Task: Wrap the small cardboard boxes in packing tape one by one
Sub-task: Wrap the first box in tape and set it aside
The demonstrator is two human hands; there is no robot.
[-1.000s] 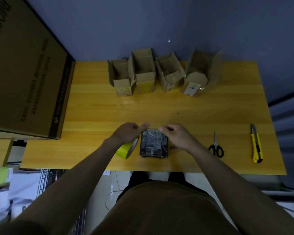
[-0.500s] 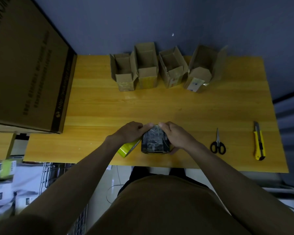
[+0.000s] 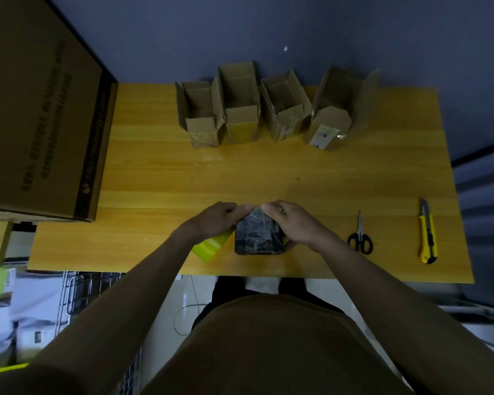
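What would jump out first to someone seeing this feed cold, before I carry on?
Both hands, left hand and right hand, grip a dark, tape-wrapped box at the near edge of the yellow table, a yellow-green tape roll just under the left one. Along the far edge stand four open cardboard boxes. Scissors and a yellow utility knife lie to the right.

Scissors (image 3: pixel 360 240) left of knife (image 3: pixel 427 234) (table's (image 3: pixel 268 178) right)

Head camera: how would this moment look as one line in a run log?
stage: taping dark box | left hand: holds yellow tape roll, fingertips on box | right hand: grips box | waiting: four open cardboard boxes
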